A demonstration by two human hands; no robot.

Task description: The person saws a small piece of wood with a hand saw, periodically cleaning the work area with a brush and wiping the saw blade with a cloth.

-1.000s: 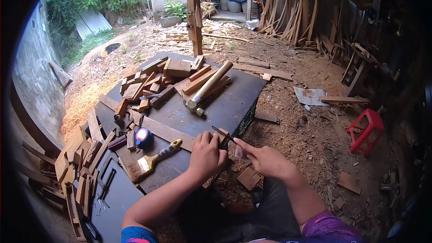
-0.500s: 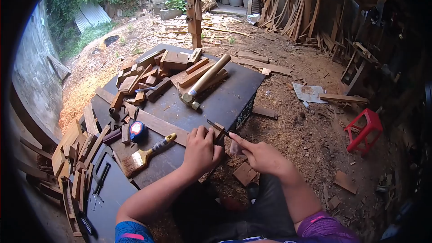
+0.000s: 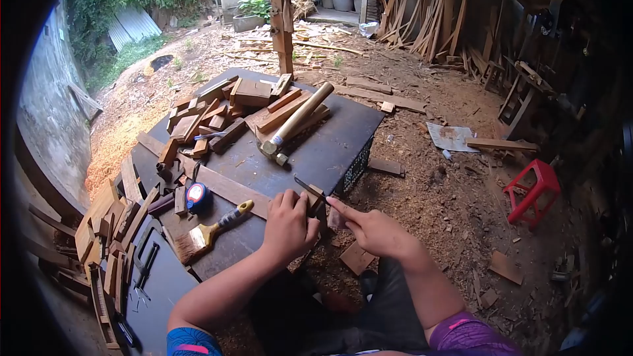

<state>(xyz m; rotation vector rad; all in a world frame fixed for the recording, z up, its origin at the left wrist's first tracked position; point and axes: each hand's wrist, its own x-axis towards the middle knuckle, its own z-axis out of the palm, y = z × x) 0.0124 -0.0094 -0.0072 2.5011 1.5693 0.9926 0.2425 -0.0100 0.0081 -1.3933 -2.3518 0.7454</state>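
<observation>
At the near right edge of the dark table (image 3: pixel 310 158), my left hand (image 3: pixel 288 225) presses with bent fingers on a small wood block (image 3: pixel 315 199). My right hand (image 3: pixel 369 227) is closed around the end of a thin dark tool (image 3: pixel 308 186), its index finger stretched along it. The tool lies slantwise across the top of the block. Left of my left hand is a paintbrush (image 3: pixel 204 237) with a yellow and grey handle. A long flat board (image 3: pixel 227 186) runs up to my left hand. Beyond it rests a hammer (image 3: pixel 303 117) with a wooden handle.
Wood blocks (image 3: pixel 252 92) are piled at the table's far side. A blue tape measure (image 3: pixel 197 196) and a clamp (image 3: pixel 146 262) lie on the left. A wooden post (image 3: pixel 281 26) rises behind the table. A red stool (image 3: pixel 535 191) stands right, on ground strewn with shavings.
The dark tool has shifted slightly up and left over the block, and my right hand has moved a little left with it. The whole view has shifted slightly.
</observation>
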